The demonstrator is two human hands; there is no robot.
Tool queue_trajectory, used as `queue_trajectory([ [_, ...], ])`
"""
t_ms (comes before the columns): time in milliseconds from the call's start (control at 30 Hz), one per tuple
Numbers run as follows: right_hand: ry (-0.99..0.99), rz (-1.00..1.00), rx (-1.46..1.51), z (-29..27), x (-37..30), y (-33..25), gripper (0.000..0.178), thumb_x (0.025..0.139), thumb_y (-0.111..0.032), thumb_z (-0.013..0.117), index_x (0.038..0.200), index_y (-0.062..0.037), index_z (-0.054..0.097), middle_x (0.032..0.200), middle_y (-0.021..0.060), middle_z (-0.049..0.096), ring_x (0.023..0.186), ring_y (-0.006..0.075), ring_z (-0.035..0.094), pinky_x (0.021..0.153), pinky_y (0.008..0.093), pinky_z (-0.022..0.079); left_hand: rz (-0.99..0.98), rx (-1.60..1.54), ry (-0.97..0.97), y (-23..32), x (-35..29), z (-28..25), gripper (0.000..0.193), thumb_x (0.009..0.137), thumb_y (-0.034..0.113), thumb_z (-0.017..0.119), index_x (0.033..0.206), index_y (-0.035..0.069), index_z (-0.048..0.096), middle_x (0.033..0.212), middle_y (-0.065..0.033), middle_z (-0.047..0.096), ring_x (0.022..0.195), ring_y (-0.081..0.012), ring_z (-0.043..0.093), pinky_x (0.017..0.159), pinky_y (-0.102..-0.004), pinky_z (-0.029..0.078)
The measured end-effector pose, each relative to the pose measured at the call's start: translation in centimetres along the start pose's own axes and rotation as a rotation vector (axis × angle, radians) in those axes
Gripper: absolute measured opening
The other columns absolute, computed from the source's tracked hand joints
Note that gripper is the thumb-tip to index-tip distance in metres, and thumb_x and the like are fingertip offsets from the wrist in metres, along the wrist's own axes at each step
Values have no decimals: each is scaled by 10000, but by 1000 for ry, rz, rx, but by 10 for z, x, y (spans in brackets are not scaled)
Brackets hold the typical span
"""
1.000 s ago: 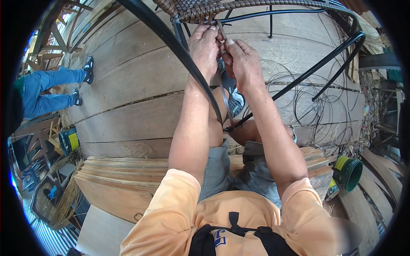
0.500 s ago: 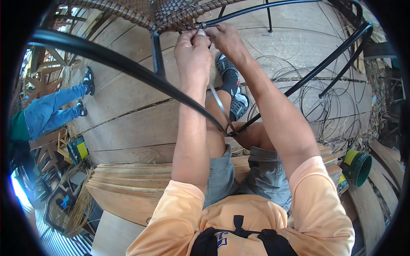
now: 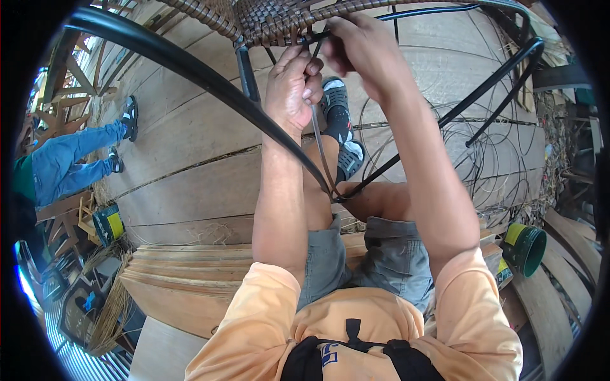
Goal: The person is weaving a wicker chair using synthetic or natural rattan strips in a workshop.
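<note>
A chair with a black metal frame (image 3: 190, 70) and a woven brown seat (image 3: 279, 22) is tipped before me. My left hand (image 3: 293, 89) is closed just below the woven edge, around a flat brown weaving strand (image 3: 319, 136). From that hand the strand hangs in a loop toward my knees. My right hand (image 3: 368, 54) is at the black rail beside the last wraps, its fingers curled and partly smeared by motion. Whatever its fingertips hold is hidden.
Loose dark strands (image 3: 476, 152) lie coiled on the plank floor (image 3: 190, 140) at right. Stacked boards (image 3: 184, 273) are beneath me. Green buckets stand at left (image 3: 108, 225) and right (image 3: 526, 249). Another person's legs (image 3: 76, 152) show at far left.
My right hand has lifted and turned at the rail, its fingers curling in. The left hand has rotated and dropped slightly below the woven edge. The chair has shifted slightly.
</note>
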State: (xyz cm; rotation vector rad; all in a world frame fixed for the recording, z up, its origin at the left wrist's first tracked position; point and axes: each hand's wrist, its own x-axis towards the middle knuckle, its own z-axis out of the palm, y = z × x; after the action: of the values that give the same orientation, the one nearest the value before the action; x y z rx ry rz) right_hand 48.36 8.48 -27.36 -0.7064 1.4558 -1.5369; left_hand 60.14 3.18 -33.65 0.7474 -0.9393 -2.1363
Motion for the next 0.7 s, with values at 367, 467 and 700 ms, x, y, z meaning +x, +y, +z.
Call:
queue_trajectory([
  [367,-238,68,812,-5,-20,53,554,948,-465,256,982,24,513,810,131,626,655,221,609,582,315,489,-13,-47,-1,-3,3,7,160,899,123,446,1035,62,504,628,30,468,420,-44,351,357,-180,283],
  [467,-244,116,850,-11,-23,64,536,952,-438,279,984,34,531,850,147,633,656,228,608,592,309,479,-18,-17,69,2,-5,12,132,891,118,468,1010,60,474,621,14,479,413,-45,343,355,-203,290],
  [700,-106,103,394,-12,-28,73,162,915,-187,491,922,-28,522,692,30,555,455,70,410,413,189,313,-12,-10,63,3,-8,11,124,888,131,487,990,62,472,704,-22,520,435,-44,343,360,-185,259],
])
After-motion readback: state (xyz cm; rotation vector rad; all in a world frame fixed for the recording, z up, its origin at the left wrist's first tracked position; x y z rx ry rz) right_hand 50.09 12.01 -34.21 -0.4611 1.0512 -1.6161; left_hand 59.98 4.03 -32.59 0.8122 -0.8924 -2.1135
